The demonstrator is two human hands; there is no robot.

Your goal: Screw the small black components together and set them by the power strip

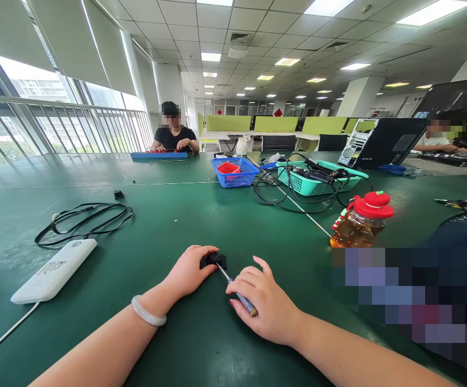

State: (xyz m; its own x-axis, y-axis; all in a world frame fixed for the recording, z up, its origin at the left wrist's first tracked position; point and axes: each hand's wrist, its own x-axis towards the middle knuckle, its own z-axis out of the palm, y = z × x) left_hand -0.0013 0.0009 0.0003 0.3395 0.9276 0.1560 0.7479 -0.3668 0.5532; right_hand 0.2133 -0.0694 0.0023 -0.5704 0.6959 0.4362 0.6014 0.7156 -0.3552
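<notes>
My left hand [191, 270] pinches a small black block-like part [218, 260] against the green tabletop, thumb in front and fingers behind. What kind of part it is, I cannot make out. My right hand [263, 298] is closed around the handle of a screwdriver [241, 301], with the forefinger lifted off. The screwdriver slants up to the left, and its thin metal tip meets the front of the black part. My fingers cover the part's left side.
A white power bank-like device [56, 271] with a cable and a looped black strap [84, 223] lie left. Ahead stand a blue basket [237, 179] and a teal basket [310, 185] with cables. A red-lidded bottle [360, 223] stands right. Two other people sit farther off.
</notes>
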